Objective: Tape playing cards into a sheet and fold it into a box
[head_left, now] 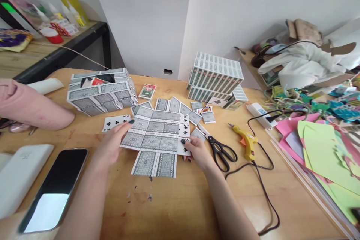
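Note:
A flat panel of joined playing cards [152, 126], mostly grey patterned backs up, lies in front of me, with two cards jutting from its near edge. My right hand [197, 152] pinches the panel's right edge at a face-up club card [183, 150], thumb on top and fingertips showing beneath. My left hand [114, 142] grips the left edge, one dark-nailed finger on top; its other fingers are partly hidden. A loose club card [112, 123] lies beside the left hand. Black-handled scissors [221, 150] rest just right of the right hand, their blades near loose cards [198, 134].
A box built of cards [98, 92] stands back left, near a card pack [147, 91]. Stacked card boxes [215, 73] stand back right. A yellow glue gun [246, 141] with its cord lies right, before coloured paper [326, 157]. A phone [56, 187] and white power bank [24, 176] lie left.

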Tool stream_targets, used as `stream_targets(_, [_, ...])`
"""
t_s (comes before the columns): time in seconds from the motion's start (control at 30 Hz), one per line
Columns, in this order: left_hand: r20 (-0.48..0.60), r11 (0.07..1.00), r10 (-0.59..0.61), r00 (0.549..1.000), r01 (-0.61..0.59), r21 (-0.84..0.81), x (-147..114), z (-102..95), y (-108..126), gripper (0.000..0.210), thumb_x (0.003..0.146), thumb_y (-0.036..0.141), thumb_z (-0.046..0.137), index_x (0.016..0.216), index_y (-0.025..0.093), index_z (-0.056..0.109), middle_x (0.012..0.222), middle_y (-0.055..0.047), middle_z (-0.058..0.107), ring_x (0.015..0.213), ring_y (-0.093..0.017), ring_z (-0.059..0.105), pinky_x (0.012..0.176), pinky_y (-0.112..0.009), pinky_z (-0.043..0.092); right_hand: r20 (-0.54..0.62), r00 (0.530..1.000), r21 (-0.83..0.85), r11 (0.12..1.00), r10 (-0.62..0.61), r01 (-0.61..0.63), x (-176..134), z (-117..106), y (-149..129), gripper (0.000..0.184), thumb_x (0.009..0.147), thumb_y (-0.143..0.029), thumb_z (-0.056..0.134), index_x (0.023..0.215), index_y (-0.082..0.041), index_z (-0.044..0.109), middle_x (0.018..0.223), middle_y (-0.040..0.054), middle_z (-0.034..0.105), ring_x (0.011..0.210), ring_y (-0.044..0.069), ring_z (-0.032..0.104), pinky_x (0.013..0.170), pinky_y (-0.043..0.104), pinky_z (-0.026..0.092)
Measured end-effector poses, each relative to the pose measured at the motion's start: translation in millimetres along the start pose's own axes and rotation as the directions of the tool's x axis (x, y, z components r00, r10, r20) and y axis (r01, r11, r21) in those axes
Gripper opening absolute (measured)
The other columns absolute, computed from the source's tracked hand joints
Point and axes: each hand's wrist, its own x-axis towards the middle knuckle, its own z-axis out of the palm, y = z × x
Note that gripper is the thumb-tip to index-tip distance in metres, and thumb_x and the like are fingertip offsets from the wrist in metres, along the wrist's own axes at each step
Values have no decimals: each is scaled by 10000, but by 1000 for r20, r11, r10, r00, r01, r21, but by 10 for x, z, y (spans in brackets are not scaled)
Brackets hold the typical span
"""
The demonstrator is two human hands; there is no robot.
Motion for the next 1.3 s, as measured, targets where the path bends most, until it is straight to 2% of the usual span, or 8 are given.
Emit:
stream_targets(0.1, [217, 939, -159, 963, 215, -270, -80, 88, 55, 385, 709, 358, 568, 1037, 160, 601, 953, -77, 695, 889, -260, 651, 689, -374, 553, -35, 999, 35, 999, -16, 17, 2, 16, -6, 329, 698, -483, 619, 742, -179, 500, 441, -60, 520, 352, 82, 457, 334, 180, 309])
stream_targets(0.33, [366, 943, 67, 928, 60, -326, -269, 234, 35, 693, 794, 635, 190, 1089, 174, 616, 1044, -132, 673, 1102, -312, 565, 915, -496, 465, -56, 998, 75, 997, -20, 25, 33, -15, 1, 383, 666, -512, 654, 792, -171, 533, 463, -54, 534, 373, 89, 478, 343, 190, 300])
stream_targets(0.47, [479, 929, -162, 863, 297, -220, -337, 359, -45, 435, 739, 459, 546, 1043, 161, 634, 957, -111, 705, 1018, -305, 623, 853, -448, 516, -56, 998, 58, 997, -38, 41, 37, 15, 18, 377, 671, -505, 658, 781, -167, 534, 439, -60, 535, 342, 76, 447, 340, 188, 300])
stream_targets(0.57, [472, 858, -308, 826, 456, -237, -374, 435, -59, 342, 679, 206, 650, 1017, 158, 635, 932, -83, 719, 900, -269, 673, 770, -387, 556, -76, 997, 108, 994, 21, -13, 35, 31, 10, 379, 627, -481, 704, 747, -165, 532, 484, -52, 561, 362, 77, 475, 339, 187, 322])
stream_targets(0.67, [462, 805, -371, 806, 527, -272, -391, 455, -44, 283, 689, 114, 625, 970, 142, 644, 911, -79, 726, 805, -230, 695, 700, -326, 570, -48, 994, 189, 978, 96, -85, 37, 13, 1, 378, 575, -435, 753, 713, -157, 537, 517, -37, 582, 383, 79, 505, 350, 186, 363])
stream_targets(0.83, [437, 793, -415, 798, 552, -257, -380, 442, -24, 272, 711, 85, 608, 978, 135, 634, 905, -79, 729, 793, -225, 698, 634, -294, 574, 15, 993, 181, 976, 119, -119, 13, -56, 15, 364, 585, -414, 756, 716, -142, 553, 556, -9, 622, 424, 97, 564, 396, 196, 447])
stream_targets(0.97, [455, 795, -397, 797, 547, -263, -357, 439, -59, 328, 710, 92, 640, 1034, 133, 610, 940, -83, 724, 849, -237, 690, 721, -325, 574, 28, 998, 98, 993, 58, -60, -19, -76, 37, 356, 631, -443, 713, 720, -144, 541, 535, 1, 627, 460, 126, 604, 441, 223, 502])
stream_targets(1.3, [462, 815, -381, 801, 527, -242, -329, 432, -120, 407, 670, 127, 698, 1067, 162, 619, 998, -82, 714, 885, -243, 683, 753, -325, 569, -79, 997, 31, 999, 21, -19, 36, 27, 84, 251, 645, -351, 655, 639, -166, 485, 431, -16, 585, 335, 102, 535, 333, 177, 421])
